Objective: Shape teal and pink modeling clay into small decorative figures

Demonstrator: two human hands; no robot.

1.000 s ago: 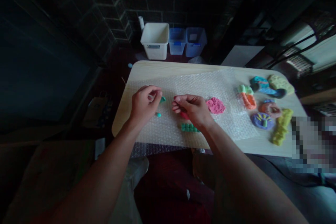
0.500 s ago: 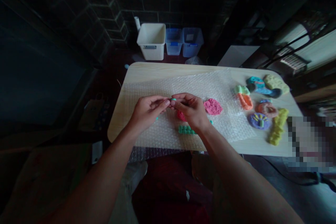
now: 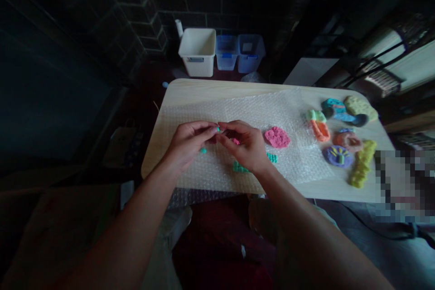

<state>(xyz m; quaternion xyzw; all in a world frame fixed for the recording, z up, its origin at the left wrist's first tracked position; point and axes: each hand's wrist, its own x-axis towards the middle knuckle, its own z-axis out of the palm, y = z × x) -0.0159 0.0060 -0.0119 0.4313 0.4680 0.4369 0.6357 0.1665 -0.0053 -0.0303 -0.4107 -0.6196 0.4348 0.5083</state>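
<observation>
My left hand [image 3: 192, 142] pinches a small piece of green modelling clay [image 3: 218, 129] at its fingertips. Meeting it from the other side, my right hand [image 3: 247, 144] has its thumb and fingers closed at the same piece. On the bubble wrap [image 3: 217, 172] below lies a small green ball [image 3: 203, 150]. A block of green clay balls [image 3: 239, 167] shows partly under my right hand, and a second green cluster [image 3: 272, 157] is by its wrist. Pink clay [image 3: 235, 141] is mostly hidden behind my right fingers. To the right rests a bumpy pink clay piece [image 3: 277, 137].
Several coloured clay shapes stand at the table's right side, among them an orange and green one [image 3: 319, 127], a purple disc [image 3: 338, 157] and a yellow strip [image 3: 363, 164]. Beyond the table [image 3: 197, 88] are a white bin [image 3: 197, 54] and two blue tubs [image 3: 227, 52].
My hands were apart one second ago, with green clay by the left fingertips. They have come together around the green piece. The view has shifted slightly.
</observation>
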